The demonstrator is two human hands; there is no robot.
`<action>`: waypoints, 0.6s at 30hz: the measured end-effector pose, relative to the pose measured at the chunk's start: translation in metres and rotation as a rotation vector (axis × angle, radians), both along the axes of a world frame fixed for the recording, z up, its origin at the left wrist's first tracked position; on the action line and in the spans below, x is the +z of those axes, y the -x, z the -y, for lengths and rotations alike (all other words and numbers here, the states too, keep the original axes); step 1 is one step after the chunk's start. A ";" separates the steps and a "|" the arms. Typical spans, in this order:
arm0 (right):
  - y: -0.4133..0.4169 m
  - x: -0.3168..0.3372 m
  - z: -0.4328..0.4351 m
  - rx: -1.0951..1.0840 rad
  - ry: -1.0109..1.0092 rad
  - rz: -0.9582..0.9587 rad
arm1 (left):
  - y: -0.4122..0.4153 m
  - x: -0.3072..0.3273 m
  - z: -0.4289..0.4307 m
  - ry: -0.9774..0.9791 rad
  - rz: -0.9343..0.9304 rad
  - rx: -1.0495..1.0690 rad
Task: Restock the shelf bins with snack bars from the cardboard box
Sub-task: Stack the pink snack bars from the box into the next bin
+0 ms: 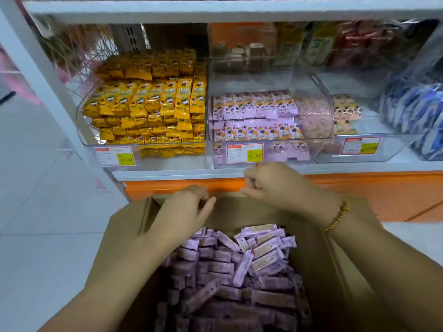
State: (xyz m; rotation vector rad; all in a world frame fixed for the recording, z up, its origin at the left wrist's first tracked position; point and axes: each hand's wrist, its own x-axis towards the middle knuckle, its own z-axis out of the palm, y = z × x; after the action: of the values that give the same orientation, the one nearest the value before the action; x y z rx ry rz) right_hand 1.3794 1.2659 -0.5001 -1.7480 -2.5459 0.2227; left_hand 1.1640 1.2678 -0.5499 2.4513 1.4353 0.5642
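Yellow snack packs (pixel 148 104) fill the clear bin (pixel 82 130) at the left end of the white shelf (pixel 167 174), stacked up high. Nearer, the left hand (pixel 189 207) is at the far edge of the cardboard box (pixel 119 236). Its fingers are bent, and I cannot tell if they grip the edge or hold nothing. The box sits near, below the shelf, open on top and full of purple snack bars (pixel 227 271) in a messy heap. Above it, the middle bin (pixel 275 140) holds neat rows of purple packs (pixel 251 106), with a price tag (pixel 244 153) on its front. The right hand (pixel 271 183) is just under that tag, closed in a tight fist, and nothing shows inside it. A gold bead bracelet (pixel 338 216) is on that wrist. Further right, another clear bin, the right bin (pixel 388 149), has only a few packs at the back. Blue packs (pixel 417 109) are at the far right end.
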 end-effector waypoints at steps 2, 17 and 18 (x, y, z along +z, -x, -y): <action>0.000 -0.042 0.014 0.044 0.126 0.004 | 0.015 -0.014 0.009 0.094 -0.042 0.021; -0.059 -0.296 0.048 -0.078 0.255 0.339 | 0.126 -0.067 0.059 0.324 -0.352 0.210; -0.057 -0.299 0.049 -0.070 0.228 0.345 | 0.126 -0.066 0.058 0.331 -0.351 0.222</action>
State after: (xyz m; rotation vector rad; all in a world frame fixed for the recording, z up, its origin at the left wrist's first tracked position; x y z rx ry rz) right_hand 1.4365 1.2168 -0.7992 -2.1206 -2.7791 0.2337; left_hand 1.0376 1.2094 -0.6163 2.2135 1.7814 -0.0753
